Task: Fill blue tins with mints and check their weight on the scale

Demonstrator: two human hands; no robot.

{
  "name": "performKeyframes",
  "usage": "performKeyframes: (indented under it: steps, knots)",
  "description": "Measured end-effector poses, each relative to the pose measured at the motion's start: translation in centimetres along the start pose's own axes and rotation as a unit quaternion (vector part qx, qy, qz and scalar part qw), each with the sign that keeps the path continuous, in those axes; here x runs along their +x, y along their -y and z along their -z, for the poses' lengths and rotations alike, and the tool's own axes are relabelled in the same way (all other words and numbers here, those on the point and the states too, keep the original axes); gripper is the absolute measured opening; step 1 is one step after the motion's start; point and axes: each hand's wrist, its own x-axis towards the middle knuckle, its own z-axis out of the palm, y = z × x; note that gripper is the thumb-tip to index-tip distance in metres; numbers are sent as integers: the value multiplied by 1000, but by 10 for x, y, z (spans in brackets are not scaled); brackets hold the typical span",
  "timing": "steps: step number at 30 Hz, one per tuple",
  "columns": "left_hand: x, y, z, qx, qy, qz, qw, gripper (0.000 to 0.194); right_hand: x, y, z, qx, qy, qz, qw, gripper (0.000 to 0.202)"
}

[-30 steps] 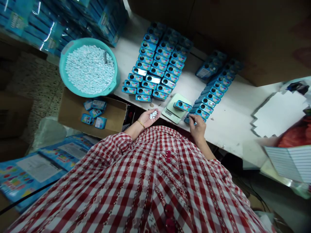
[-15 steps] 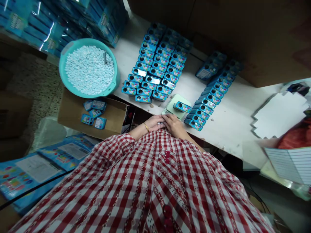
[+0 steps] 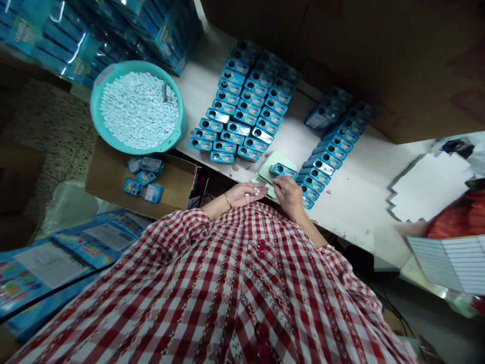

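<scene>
My left hand point(image 3: 242, 196) lies palm up with its fingers stretched out, and a few small white candies point(image 3: 252, 192) rest in it. Beside it, my right hand point(image 3: 289, 194) is held in a pinch at the front of a pale green scale point(image 3: 261, 175); whatever is between its fingertips is too small to make out. On the scale stands a blue tin point(image 3: 284, 171) with a round dark hole in its top, just beyond my right fingers.
Rows of similar blue tins point(image 3: 242, 116) fill the white table point(image 3: 356, 202), with another row point(image 3: 328, 154) to the right. A turquoise basin point(image 3: 182, 121) of white candies stands at left, above a cardboard box point(image 3: 174, 194) holding several blue packs. White card sheets point(image 3: 428, 182) lie at right.
My hands were together at the table edge. My right hand has moved right and up to the scale in a pinch, and my left palm with its candies is now uncovered.
</scene>
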Motion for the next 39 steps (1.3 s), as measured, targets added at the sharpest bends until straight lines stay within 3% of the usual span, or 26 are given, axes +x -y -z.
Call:
performKeyframes:
  steps: [2,8,20,31,39]
  knots:
    - [1,-2,0,-4,-10,-9,1000,31,13,-9,8,-15,-23,-35,999,20]
    - [0,-5,3,-11,-15,-29,999,29,35,-28,8,-35,0,-68,997,21]
    - [-3,-10,9,-30,-27,-40,998,38,35,-26,10,23,-75,-95,992,19]
    - [-12,-25,16,-63,-133,-101,984,42,28,-29,19,32,-123,-128,984,20]
    - [-11,-21,15,-74,-124,-96,985,31,31,-25,14,81,-120,-111,983,16]
